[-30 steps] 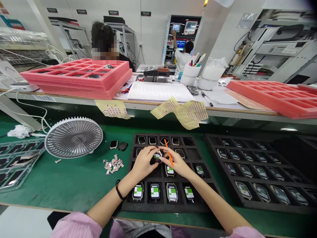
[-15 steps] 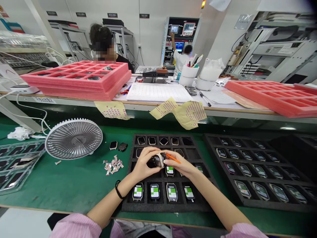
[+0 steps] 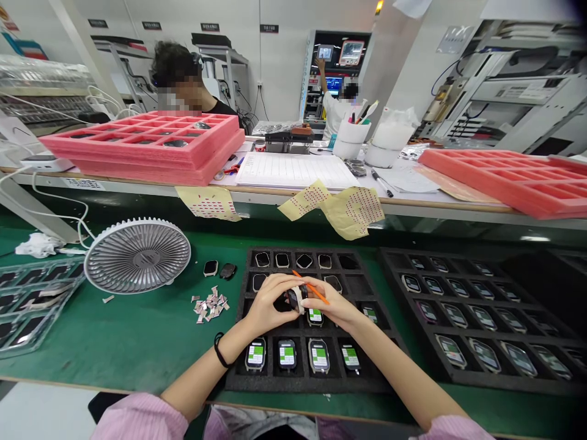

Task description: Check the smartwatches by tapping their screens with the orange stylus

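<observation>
Above a black foam tray (image 3: 302, 384), my left hand (image 3: 269, 302) grips a smartwatch body (image 3: 297, 299) with a light frame and dark face, thumb below and fingers above. My right hand (image 3: 335, 307) is closed around a slim orange stick (image 3: 310, 286), and its fingertips touch the right side of the same watch. The stick slants over the top of the watch; fingers partly cover both things. In the tray's front row lie several watches (image 3: 287, 353) with lit green and white screens. Dark-faced watches (image 3: 281, 260) fill much of the back row.
A second black tray of watches (image 3: 481, 319) stands at the right. To the left are a round fan (image 3: 137, 255), small metallic pieces (image 3: 210, 305) and two loose watch bodies (image 3: 211, 268). Pink foam trays (image 3: 147, 165) sit on the shelf; two people are beyond.
The orange stick has shifted up and left, so more of it shows across the watch. The watch is turned more edge-on. Behind the shelf, the nearer person's head has moved left.
</observation>
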A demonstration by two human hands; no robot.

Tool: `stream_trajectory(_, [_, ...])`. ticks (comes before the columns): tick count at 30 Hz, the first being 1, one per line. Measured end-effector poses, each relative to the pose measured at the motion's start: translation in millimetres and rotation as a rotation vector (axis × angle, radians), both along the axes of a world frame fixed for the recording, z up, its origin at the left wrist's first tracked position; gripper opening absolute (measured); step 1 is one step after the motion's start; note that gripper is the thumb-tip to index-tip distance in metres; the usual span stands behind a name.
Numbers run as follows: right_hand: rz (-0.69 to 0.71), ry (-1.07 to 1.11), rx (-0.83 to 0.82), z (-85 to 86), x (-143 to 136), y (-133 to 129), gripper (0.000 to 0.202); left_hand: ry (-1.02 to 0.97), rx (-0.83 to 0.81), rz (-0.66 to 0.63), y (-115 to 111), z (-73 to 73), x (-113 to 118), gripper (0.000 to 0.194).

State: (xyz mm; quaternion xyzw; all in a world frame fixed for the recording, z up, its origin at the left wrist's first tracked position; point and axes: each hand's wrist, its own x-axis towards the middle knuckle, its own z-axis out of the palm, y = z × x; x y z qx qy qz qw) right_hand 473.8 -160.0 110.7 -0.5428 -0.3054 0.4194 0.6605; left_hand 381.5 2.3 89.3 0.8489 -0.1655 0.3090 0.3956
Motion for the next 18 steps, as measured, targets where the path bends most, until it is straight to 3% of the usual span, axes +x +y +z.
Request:
stream_trajectory(11, [-0.045,-0.061,0.008,-3.8,-6,4,0.041,0.022,0.001,0.014,0,3.3,-1,0.048])
stream_trajectory(15, [-0.229,-0.176,-0.007,5.8,-1,0,0.044,0.056,-0.071,0.019,1,1.7,0,0.048])
stream_trajectory(18, [-0.395,-0.223,0.105,11.2,2,-10,0.051,0.163,-0.185,0.043,1,-1.1,0,0.048])
